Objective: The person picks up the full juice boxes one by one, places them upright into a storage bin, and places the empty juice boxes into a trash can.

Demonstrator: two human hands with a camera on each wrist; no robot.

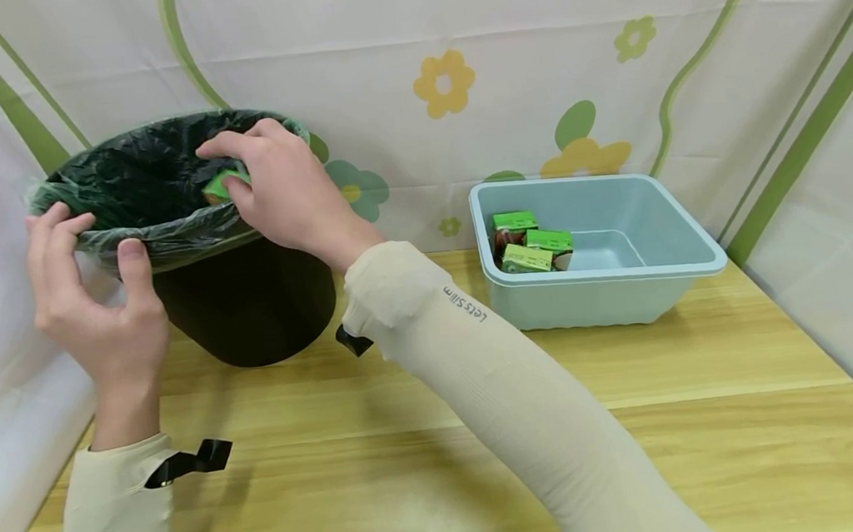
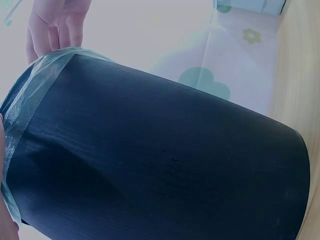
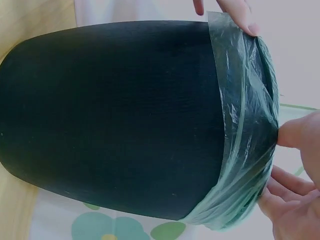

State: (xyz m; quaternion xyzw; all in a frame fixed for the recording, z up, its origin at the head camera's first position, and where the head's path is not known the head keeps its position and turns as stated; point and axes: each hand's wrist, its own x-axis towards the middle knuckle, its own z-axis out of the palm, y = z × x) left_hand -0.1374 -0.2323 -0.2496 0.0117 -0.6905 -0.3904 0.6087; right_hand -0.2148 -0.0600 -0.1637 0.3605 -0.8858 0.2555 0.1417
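At the left stands a black trash bin [image 1: 249, 305], lined with a thin dark-green plastic bag [image 1: 140, 167] folded over its rim. My left hand [image 1: 103, 312] grips the rim's near left side, fingers over the edge and thumb on the outside. Over the right part of the opening is my right hand [image 1: 280, 181], its index finger and thumb spread apart. A small green box [image 1: 223, 185] shows just inside the bin, overlapped by the right thumb. In the right wrist view, the right thumb [image 3: 290, 135] lies right at the bag-covered rim.
A light blue plastic basin [image 1: 594, 299] stands on the right, with several small green-topped boxes [image 1: 527, 258] grouped at its left end. Behind everything hangs a white curtain [image 1: 379, 44] with printed flowers. Both things stand on a wood-grain table [image 1: 381, 453].
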